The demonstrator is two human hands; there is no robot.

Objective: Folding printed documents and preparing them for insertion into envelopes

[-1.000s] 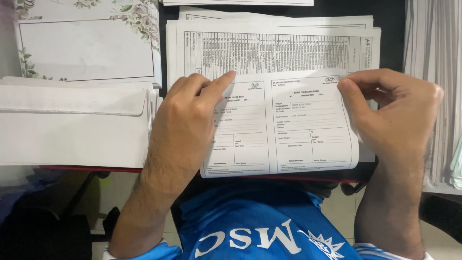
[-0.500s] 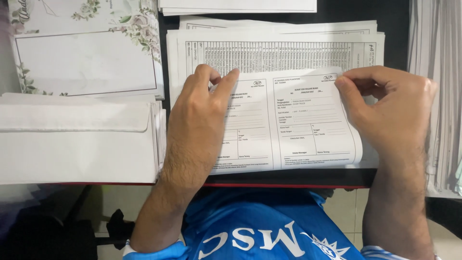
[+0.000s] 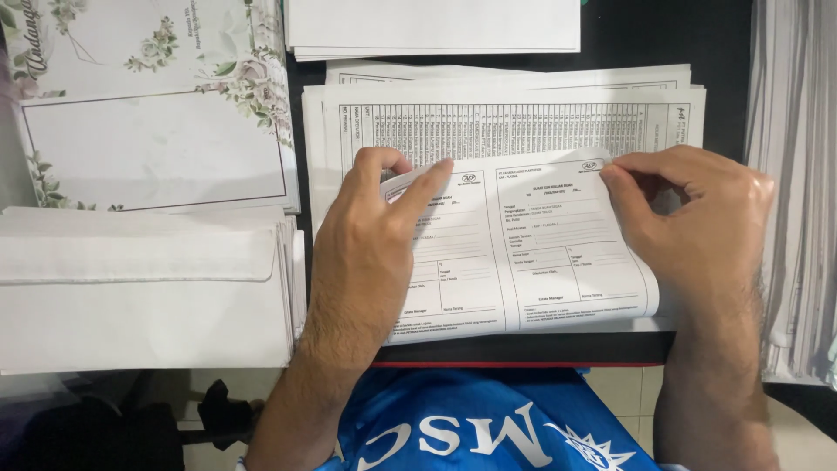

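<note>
The printed form sheet, white with two ruled panels side by side, lies on top of a paper stack at the near edge of the dark table. Both hands work its far edge. The left hand lies flat over the sheet's left panel, and its grip is clamped on the far left corner: forefinger and thumb are pressed together there, and the corner curls up a little between them. The right hand is at the far right corner, thumb on top of the sheet and the forefinger bent over beside it, so that this grip too is pinched on the paper's edge. Between the two grips the far edge of the sheet rises slightly off the stack.

Just beyond the grips, the stack's next sheet shows a dense table of narrow columns. Farther out from them lies a plain white pile. Out to the left of the left grip sits a pile of white envelopes, flap side up, and beyond that a card with a floral border. To the right of the right grip, more sheets stand on edge. On the near side of the hands, below the table's edge, is the person's blue shirt.
</note>
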